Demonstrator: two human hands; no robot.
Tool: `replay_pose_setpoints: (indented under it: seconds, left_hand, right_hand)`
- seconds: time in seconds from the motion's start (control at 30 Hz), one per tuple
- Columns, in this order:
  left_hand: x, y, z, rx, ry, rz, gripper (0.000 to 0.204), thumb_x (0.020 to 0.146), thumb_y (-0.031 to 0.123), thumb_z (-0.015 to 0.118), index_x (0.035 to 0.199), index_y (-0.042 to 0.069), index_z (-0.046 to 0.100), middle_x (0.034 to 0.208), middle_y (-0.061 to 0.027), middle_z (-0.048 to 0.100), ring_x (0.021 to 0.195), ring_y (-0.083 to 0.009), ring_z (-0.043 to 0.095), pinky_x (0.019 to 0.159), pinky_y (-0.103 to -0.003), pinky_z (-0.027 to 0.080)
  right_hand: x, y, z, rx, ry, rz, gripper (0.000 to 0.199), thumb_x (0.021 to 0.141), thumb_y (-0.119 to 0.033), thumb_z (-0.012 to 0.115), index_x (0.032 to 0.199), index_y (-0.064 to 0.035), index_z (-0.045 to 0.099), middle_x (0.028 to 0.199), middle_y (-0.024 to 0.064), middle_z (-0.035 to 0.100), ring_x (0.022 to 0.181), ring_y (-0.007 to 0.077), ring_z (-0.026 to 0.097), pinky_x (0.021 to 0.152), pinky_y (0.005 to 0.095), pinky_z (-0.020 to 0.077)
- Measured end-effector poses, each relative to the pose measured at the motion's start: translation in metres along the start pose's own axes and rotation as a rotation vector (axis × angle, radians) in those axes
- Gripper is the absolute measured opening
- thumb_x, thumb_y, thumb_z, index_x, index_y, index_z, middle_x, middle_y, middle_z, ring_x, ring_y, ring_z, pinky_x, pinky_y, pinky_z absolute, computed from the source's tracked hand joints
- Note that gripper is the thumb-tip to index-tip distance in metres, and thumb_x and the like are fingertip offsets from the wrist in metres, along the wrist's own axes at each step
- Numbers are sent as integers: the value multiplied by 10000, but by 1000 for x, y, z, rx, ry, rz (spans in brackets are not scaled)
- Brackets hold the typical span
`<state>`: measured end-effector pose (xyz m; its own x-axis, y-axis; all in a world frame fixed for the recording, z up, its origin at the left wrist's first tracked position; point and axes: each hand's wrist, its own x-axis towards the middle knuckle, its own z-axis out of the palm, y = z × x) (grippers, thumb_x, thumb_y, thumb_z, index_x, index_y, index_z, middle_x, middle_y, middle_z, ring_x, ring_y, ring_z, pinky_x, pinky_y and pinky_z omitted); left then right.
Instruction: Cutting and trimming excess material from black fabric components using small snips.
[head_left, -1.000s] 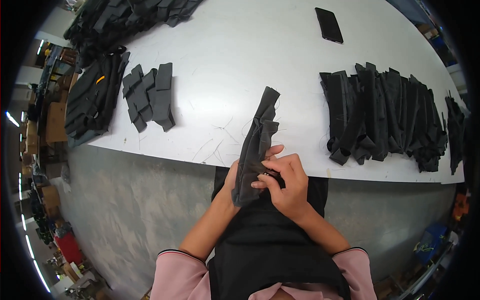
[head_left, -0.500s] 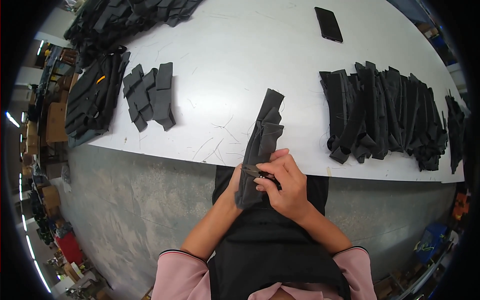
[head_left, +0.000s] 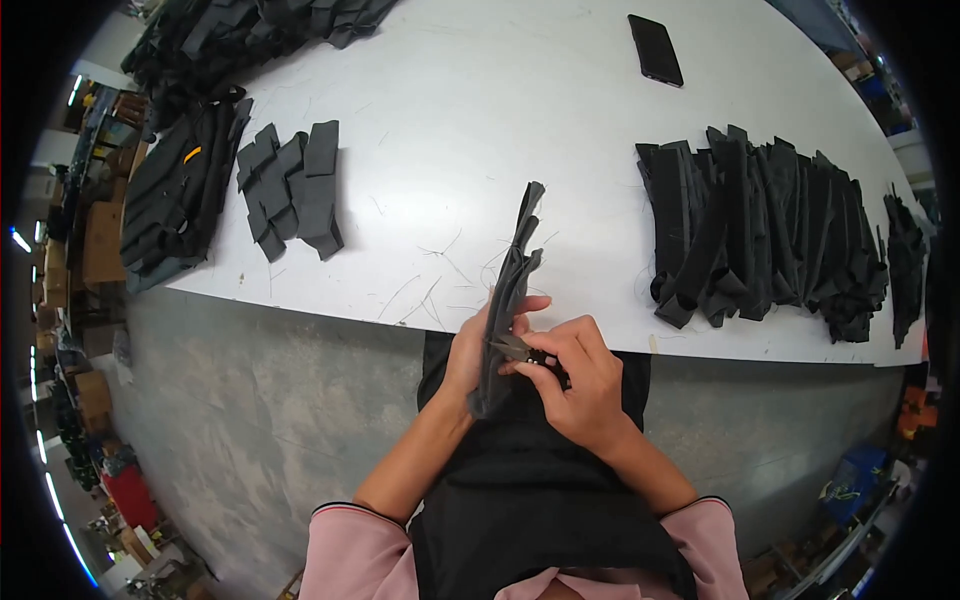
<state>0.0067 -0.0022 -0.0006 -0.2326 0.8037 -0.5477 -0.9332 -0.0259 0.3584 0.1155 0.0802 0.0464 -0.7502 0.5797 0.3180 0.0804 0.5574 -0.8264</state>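
My left hand (head_left: 468, 352) is closed around a bundle of dark grey fabric strips (head_left: 508, 290), held upright at the table's near edge with its narrow side showing. In my right hand (head_left: 585, 380) is a small pair of thread snips (head_left: 515, 348), gripped between thumb and fingers. Its metal blades lie against the side of the bundle, just beside my left fingers. The lower end of the bundle hangs over my black apron (head_left: 545, 500).
The white table (head_left: 480, 120) carries loose threads. A large heap of dark strips (head_left: 760, 230) lies to the right, a smaller group of strips (head_left: 290, 190) to the left. A black backpack (head_left: 180, 200) sits at the left edge, a phone (head_left: 655, 50) at the far right.
The fabric bundle has turned in my left hand, so its narrow edge now shows instead of its broad face. The snips have stayed close to it.
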Motion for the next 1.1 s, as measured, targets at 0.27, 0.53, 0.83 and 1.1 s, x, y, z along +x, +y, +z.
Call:
replay_pose_setpoints:
  seconds: [0.27, 0.53, 0.83, 1.1]
  left_hand:
    - [-3, 10, 11, 640, 452, 276, 501, 989, 429, 295, 912, 24, 579, 590, 11, 455, 445, -73, 413, 413, -222, 338]
    - [1, 7, 2, 740, 384, 478, 405, 994, 374, 351, 811, 43, 496, 726, -3, 480, 632, -61, 414, 564, -213, 346]
    - [-13, 1, 27, 363, 139, 363, 331, 979, 324, 421, 1048, 9, 495, 980, -68, 576, 863, -117, 529, 765, -265, 453]
    - [-9, 18, 19, 284, -17, 208, 338, 969, 305, 425, 1125, 8, 460, 1027, -171, 595, 875, -259, 633, 740, -380, 551]
  right_hand:
    - [5, 1, -9, -159, -51, -101, 251, 676, -10, 728, 905, -26, 627, 774, 91, 541, 586, 210, 564, 525, 286, 466]
    - [5, 3, -12, -183, -58, -90, 232, 674, -21, 732, 884, -34, 636, 775, 90, 546, 587, 213, 562, 505, 304, 454]
    - [5, 24, 10, 825, -101, 615, 199, 803, 10, 651, 969, -20, 545, 833, -29, 530, 714, 25, 458, 621, 170, 376]
    - [-10, 14, -18, 286, 25, 363, 333, 730, -64, 729, 1032, -41, 589, 820, 78, 603, 647, 112, 583, 566, 237, 472]
